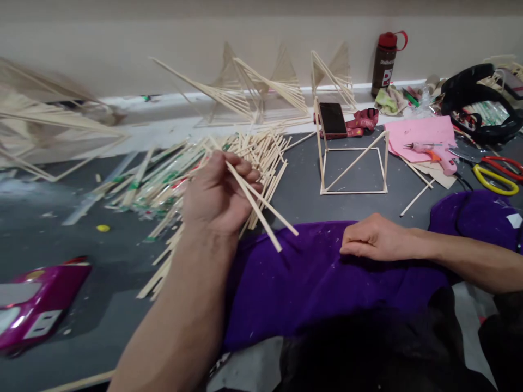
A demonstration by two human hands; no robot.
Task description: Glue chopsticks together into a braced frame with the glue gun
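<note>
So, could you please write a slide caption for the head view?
Left hand holding two sticks, right hand over purple cloth, with a stick frame standing beyond.

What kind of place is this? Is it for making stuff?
Probably, yes. It looks like a craft or model-making workspace: there's a big pile of thin wooden sticks, a pink glue gun and an open frame built from sticks.
</note>
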